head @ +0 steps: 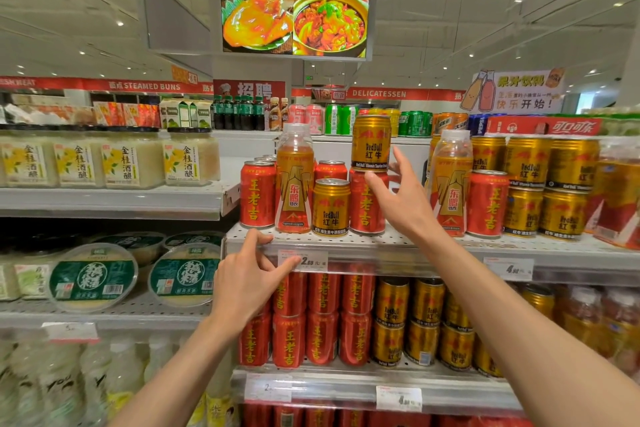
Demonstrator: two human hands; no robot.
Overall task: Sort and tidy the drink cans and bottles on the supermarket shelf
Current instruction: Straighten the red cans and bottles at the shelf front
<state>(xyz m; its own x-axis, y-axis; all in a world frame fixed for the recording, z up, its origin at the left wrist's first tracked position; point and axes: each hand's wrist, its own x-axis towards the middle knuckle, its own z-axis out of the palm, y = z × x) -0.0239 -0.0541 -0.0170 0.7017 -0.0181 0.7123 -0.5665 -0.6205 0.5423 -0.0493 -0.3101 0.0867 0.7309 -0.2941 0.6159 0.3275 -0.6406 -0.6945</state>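
Observation:
On the upper shelf [346, 241] red cans, gold Red Bull cans and orange bottles stand mixed. A gold Red Bull can [371, 142] is stacked on top of a red can [367, 208]. My right hand [398, 194] is spread just right of that pair, thumb at the gold can's base, fingers apart and holding nothing. Left of them stand another gold can [330, 208], an orange bottle [294, 180] and a red can [257, 194]. My left hand [249, 277] rests its fingers on the shelf's front edge by the price tag [304, 260]. A second orange bottle [450, 180] stands to the right.
Stacked gold cans [540, 184] fill the shelf's right side. The lower shelf holds stacked red cans [322, 315] and gold cans [422, 319]. To the left are jars [131, 159] and round green-lidded tubs [93, 277]. A screen [294, 14] hangs overhead.

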